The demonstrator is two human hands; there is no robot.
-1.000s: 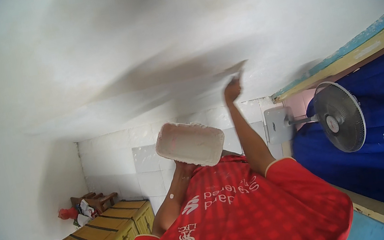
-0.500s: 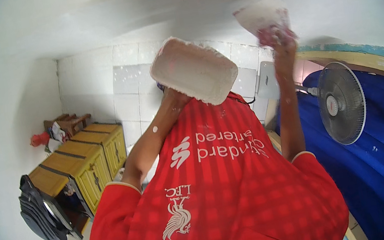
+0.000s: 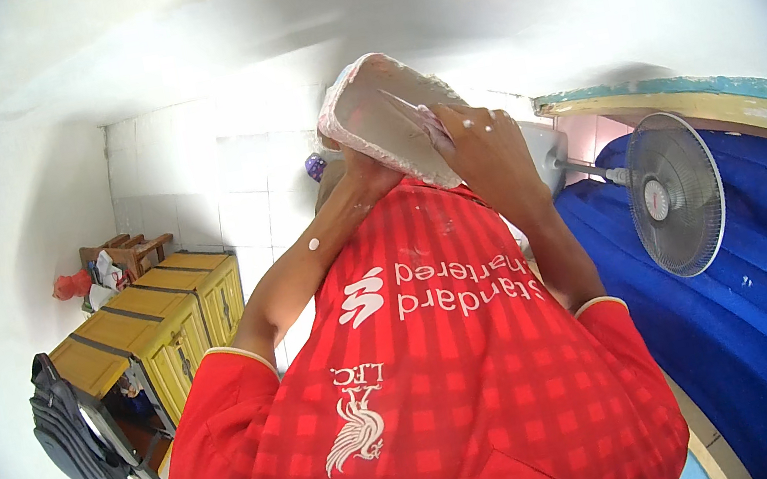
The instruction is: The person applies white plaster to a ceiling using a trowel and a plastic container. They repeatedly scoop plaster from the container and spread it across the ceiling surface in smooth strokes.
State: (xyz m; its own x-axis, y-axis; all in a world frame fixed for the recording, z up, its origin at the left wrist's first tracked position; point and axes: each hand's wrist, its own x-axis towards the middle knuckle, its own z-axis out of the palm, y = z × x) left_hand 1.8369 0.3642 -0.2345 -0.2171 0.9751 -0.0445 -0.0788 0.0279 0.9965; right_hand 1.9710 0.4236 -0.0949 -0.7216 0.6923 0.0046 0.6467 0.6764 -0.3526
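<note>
My left hand (image 3: 365, 167) grips a rectangular tub (image 3: 341, 127) from beneath and the side. The tub is tilted, and its rim and walls are crusted with whitish, pink-tinged putty. My right hand (image 3: 487, 143) is closed on a thin, flat putty scraper (image 3: 427, 116) with pinkish smears. Its blade reaches into the tub, seen nearly edge-on. White blobs dot the back of my right hand, and another sits on my left forearm. How much putty lies at the bottom of the tub cannot be made out.
Pale walls (image 3: 50, 184) surround me. To the right, a standing fan (image 3: 676, 194) is by a blue mattress-like surface (image 3: 762, 318). On the left are a yellow cabinet (image 3: 180, 347), a dark backpack (image 3: 71, 434) and a small wooden stool (image 3: 137, 250) with a red bag (image 3: 72, 286).
My right hand has come down and left from the upper right, bringing the scraper into the tub. My left hand has tipped the tub, so its inner wall shows more.
</note>
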